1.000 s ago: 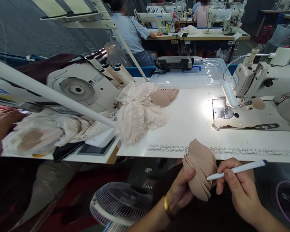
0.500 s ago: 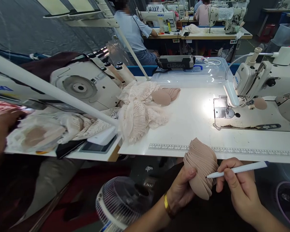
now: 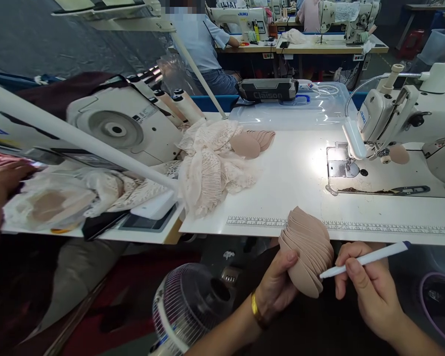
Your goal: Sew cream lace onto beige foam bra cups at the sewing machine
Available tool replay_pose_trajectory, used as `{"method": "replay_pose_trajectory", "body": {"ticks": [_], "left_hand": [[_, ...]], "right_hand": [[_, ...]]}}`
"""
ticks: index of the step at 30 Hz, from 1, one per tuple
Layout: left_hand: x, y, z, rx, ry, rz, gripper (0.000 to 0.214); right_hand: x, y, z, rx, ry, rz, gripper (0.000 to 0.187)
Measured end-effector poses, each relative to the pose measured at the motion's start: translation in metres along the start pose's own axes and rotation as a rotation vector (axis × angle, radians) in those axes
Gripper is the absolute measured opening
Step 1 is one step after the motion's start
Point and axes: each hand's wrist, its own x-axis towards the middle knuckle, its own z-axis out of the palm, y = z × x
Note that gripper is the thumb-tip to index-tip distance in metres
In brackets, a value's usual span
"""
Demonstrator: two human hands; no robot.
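My left hand [image 3: 278, 287] is closed around a fanned stack of beige foam cups [image 3: 308, 247], held just below the front edge of the white sewing table [image 3: 292, 188]. My right hand [image 3: 367, 289] grips a white pen [image 3: 363, 259] whose tip touches the right side of the stack. A gold bangle sits on my left wrist.
A white sewing machine [image 3: 400, 118] stands at the right. Beige lace fabric [image 3: 211, 163] and more foam cups [image 3: 252, 143] lie at the table's left. A fan [image 3: 185, 309] stands below. Another person's hand [image 3: 0, 185] is at far left. People sew at rear tables.
My hands with the stack and pen stay nearly still; the pen tip dropped slightly along the stack. The view shifted a little.
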Motion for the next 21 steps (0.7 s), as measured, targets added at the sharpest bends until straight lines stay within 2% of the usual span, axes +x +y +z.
{"method": "replay_pose_trajectory", "body": {"ticks": [4, 9, 13, 17, 21], "left_hand": [[0.0005, 0.0007, 0.0056, -0.005, -0.022, 0.024, 0.050], [0.0006, 0.0002, 0.0066, -0.019, 0.005, 0.026, 0.069], [0.0017, -0.0004, 0.0047, -0.044, 0.025, 0.038, 0.078], [0.0023, -0.0012, 0.0032, -0.039, -0.005, 0.032, 0.071], [0.0006, -0.0018, 0.0049, -0.011, -0.028, 0.009, 0.052]], "right_hand": [[-0.0020, -0.0008, 0.0041, 0.064, -0.057, 0.036, 0.021], [-0.0036, 0.0003, 0.0021, 0.156, -0.033, 0.056, 0.022], [-0.0035, 0.0007, -0.0009, 0.064, 0.002, 0.004, 0.021], [-0.0032, -0.0013, 0.0011, -0.016, -0.036, -0.036, 0.019], [-0.0038, 0.0001, 0.0062, 0.029, -0.074, -0.034, 0.020]]}}
